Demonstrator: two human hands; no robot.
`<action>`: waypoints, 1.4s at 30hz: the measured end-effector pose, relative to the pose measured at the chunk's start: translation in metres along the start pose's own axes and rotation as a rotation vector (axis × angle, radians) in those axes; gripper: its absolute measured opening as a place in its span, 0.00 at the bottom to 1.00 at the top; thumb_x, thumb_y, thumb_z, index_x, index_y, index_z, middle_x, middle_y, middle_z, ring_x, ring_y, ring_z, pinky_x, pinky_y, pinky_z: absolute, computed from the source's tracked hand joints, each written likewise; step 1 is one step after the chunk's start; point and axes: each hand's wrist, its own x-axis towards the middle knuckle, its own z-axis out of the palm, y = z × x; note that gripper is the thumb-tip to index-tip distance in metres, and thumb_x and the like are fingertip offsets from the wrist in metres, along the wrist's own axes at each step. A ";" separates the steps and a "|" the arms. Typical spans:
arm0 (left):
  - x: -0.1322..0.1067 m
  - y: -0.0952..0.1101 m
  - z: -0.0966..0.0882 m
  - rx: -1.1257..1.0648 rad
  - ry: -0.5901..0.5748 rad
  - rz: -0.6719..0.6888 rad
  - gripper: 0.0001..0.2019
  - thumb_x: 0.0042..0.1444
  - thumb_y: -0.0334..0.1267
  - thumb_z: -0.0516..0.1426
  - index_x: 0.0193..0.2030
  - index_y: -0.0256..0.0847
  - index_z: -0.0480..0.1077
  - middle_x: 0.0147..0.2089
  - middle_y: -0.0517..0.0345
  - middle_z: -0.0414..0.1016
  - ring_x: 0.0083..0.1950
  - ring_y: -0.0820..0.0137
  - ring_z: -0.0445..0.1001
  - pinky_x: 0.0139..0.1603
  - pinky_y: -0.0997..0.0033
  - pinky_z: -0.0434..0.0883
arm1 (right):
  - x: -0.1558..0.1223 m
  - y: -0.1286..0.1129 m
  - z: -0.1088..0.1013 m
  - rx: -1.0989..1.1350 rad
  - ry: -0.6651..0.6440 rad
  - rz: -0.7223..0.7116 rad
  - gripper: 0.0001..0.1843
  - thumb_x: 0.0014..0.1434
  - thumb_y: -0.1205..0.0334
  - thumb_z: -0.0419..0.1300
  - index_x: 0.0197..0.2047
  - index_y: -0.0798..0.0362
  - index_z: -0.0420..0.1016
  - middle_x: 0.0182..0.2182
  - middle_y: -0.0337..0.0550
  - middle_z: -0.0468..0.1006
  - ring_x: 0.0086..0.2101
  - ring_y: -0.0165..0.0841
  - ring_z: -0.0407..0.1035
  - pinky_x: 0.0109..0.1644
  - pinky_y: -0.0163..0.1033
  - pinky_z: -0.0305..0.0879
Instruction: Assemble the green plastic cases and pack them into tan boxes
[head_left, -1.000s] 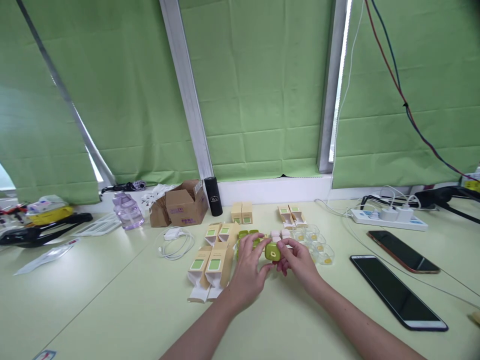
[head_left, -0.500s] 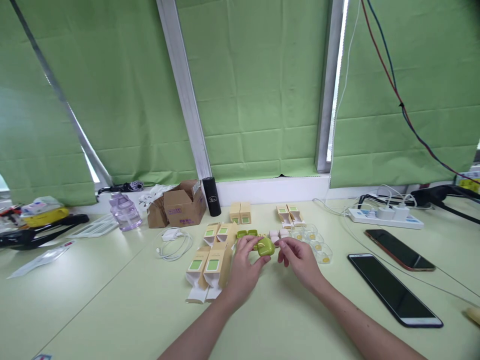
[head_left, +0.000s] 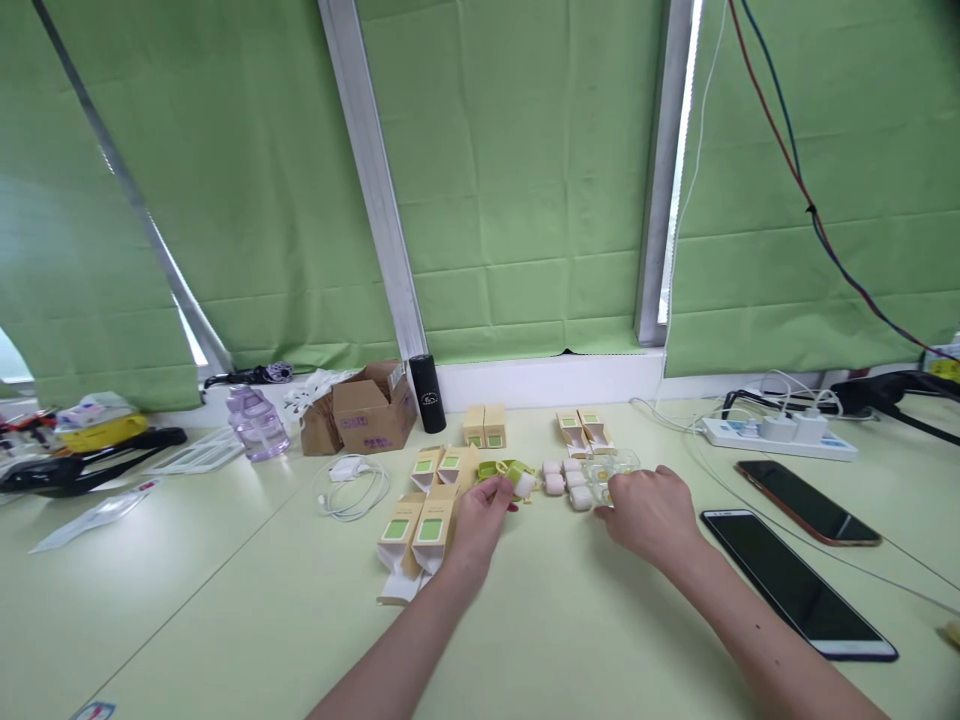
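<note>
My left hand [head_left: 486,510] is closed on a small green earbud-case cover [head_left: 515,468], with a white rounded part [head_left: 524,485] showing at its near side. Behind it lie more green covers [head_left: 487,468], partly hidden by the fingers. My right hand [head_left: 651,508] is at the clear plastic shells [head_left: 600,475] with yellow spots inside. Its fingers curl downward, and whatever is between them is hidden by the back of the hand. Between the two hands, several white and pinkish rounded cases [head_left: 579,497] stand in a cluster.
Open cardboard boxes with green labels [head_left: 433,530] stand left of my left hand. More small boxes [head_left: 484,427] and opened ones [head_left: 585,432] are farther back. Two phones [head_left: 795,580] lie at right, below a power strip [head_left: 780,440]. A white cable [head_left: 356,487] lies coiled at left.
My right hand has moved right, away from the green cover, to the clear plastic shells. In my left hand the green cover has turned, and a white part now shows.
</note>
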 end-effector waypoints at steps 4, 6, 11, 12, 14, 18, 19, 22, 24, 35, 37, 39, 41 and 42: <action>0.004 -0.009 -0.002 -0.050 0.021 -0.061 0.32 0.52 0.70 0.66 0.40 0.38 0.83 0.41 0.50 0.83 0.40 0.66 0.75 0.45 0.68 0.72 | -0.002 -0.001 0.001 -0.014 -0.095 -0.035 0.02 0.54 0.66 0.70 0.30 0.56 0.83 0.29 0.59 0.86 0.32 0.48 0.81 0.42 0.46 0.60; 0.006 -0.012 -0.003 -0.064 0.026 -0.068 0.32 0.50 0.70 0.66 0.41 0.38 0.83 0.42 0.50 0.83 0.41 0.65 0.75 0.46 0.67 0.72 | -0.002 -0.003 0.000 -0.011 -0.103 -0.057 0.02 0.52 0.71 0.69 0.29 0.56 0.83 0.29 0.59 0.85 0.33 0.47 0.81 0.42 0.46 0.60; 0.007 -0.014 -0.004 -0.054 0.053 -0.063 0.32 0.52 0.71 0.65 0.38 0.39 0.83 0.41 0.50 0.82 0.40 0.65 0.74 0.44 0.67 0.71 | -0.004 -0.016 -0.005 0.036 -0.091 -0.136 0.04 0.55 0.71 0.66 0.29 0.55 0.81 0.30 0.55 0.85 0.36 0.46 0.79 0.44 0.46 0.57; 0.007 -0.014 -0.004 -0.057 0.059 -0.060 0.32 0.52 0.71 0.65 0.38 0.39 0.83 0.40 0.50 0.82 0.39 0.66 0.74 0.44 0.67 0.71 | -0.006 -0.021 -0.005 0.072 -0.057 -0.177 0.05 0.57 0.70 0.65 0.30 0.55 0.80 0.30 0.54 0.84 0.38 0.46 0.78 0.45 0.47 0.57; 0.008 -0.015 -0.004 -0.068 0.070 -0.055 0.32 0.51 0.71 0.65 0.38 0.38 0.84 0.39 0.50 0.82 0.37 0.67 0.73 0.43 0.68 0.71 | -0.009 -0.033 -0.004 0.158 0.027 -0.272 0.04 0.61 0.68 0.64 0.33 0.55 0.79 0.33 0.52 0.84 0.40 0.46 0.76 0.46 0.48 0.56; 0.009 -0.016 -0.004 -0.069 0.088 -0.046 0.32 0.50 0.71 0.66 0.34 0.37 0.82 0.33 0.54 0.79 0.33 0.69 0.71 0.39 0.69 0.68 | -0.018 -0.057 0.008 0.264 0.121 -0.437 0.04 0.63 0.68 0.64 0.35 0.54 0.77 0.35 0.49 0.82 0.40 0.43 0.73 0.47 0.47 0.55; 0.009 -0.017 -0.004 -0.065 0.091 -0.044 0.32 0.50 0.71 0.66 0.33 0.37 0.82 0.32 0.55 0.78 0.33 0.70 0.70 0.38 0.70 0.68 | -0.019 -0.061 0.011 0.279 0.130 -0.457 0.04 0.64 0.68 0.63 0.35 0.53 0.77 0.34 0.48 0.82 0.40 0.43 0.72 0.47 0.47 0.55; 0.010 -0.017 -0.004 -0.055 0.097 -0.044 0.32 0.50 0.71 0.66 0.34 0.37 0.82 0.31 0.55 0.78 0.32 0.70 0.70 0.37 0.70 0.66 | -0.024 -0.067 0.018 0.348 0.109 -0.483 0.03 0.64 0.67 0.64 0.36 0.52 0.76 0.35 0.46 0.81 0.40 0.42 0.72 0.47 0.46 0.56; 0.010 -0.017 -0.004 -0.062 0.096 -0.044 0.32 0.50 0.70 0.66 0.35 0.37 0.83 0.33 0.55 0.79 0.33 0.70 0.69 0.37 0.70 0.66 | -0.024 -0.065 0.019 0.429 0.084 -0.457 0.04 0.61 0.66 0.67 0.40 0.52 0.76 0.38 0.46 0.82 0.42 0.43 0.72 0.47 0.46 0.57; 0.010 -0.016 -0.004 -0.134 0.092 -0.071 0.33 0.51 0.70 0.66 0.38 0.37 0.83 0.37 0.50 0.82 0.36 0.68 0.71 0.39 0.70 0.68 | -0.018 -0.050 0.028 0.807 -0.095 -0.243 0.36 0.48 0.77 0.67 0.61 0.50 0.69 0.56 0.51 0.78 0.59 0.49 0.67 0.64 0.54 0.58; 0.010 -0.017 -0.004 -0.133 0.098 -0.069 0.33 0.51 0.70 0.66 0.37 0.37 0.83 0.36 0.50 0.81 0.36 0.68 0.71 0.39 0.69 0.68 | -0.018 -0.052 0.031 0.826 -0.093 -0.261 0.32 0.48 0.78 0.65 0.56 0.50 0.72 0.54 0.49 0.79 0.58 0.49 0.68 0.65 0.56 0.56; 0.010 -0.017 -0.004 -0.129 0.103 -0.065 0.32 0.51 0.70 0.66 0.36 0.37 0.82 0.35 0.51 0.81 0.36 0.68 0.71 0.39 0.69 0.67 | -0.018 -0.054 0.034 0.863 -0.073 -0.248 0.28 0.47 0.77 0.65 0.51 0.49 0.74 0.52 0.48 0.80 0.57 0.49 0.69 0.65 0.57 0.58; 0.010 -0.016 -0.004 -0.120 0.103 -0.066 0.32 0.52 0.71 0.65 0.35 0.37 0.82 0.35 0.51 0.81 0.36 0.68 0.72 0.38 0.69 0.67 | -0.017 -0.054 0.036 0.959 -0.056 -0.205 0.25 0.49 0.74 0.66 0.50 0.48 0.75 0.51 0.48 0.79 0.56 0.49 0.69 0.63 0.57 0.61; 0.010 -0.016 -0.004 -0.116 0.100 -0.067 0.33 0.52 0.71 0.65 0.35 0.37 0.82 0.35 0.51 0.81 0.36 0.67 0.72 0.38 0.69 0.67 | -0.016 -0.053 0.037 1.030 -0.055 -0.179 0.24 0.50 0.72 0.66 0.51 0.48 0.75 0.51 0.47 0.79 0.55 0.48 0.70 0.62 0.56 0.63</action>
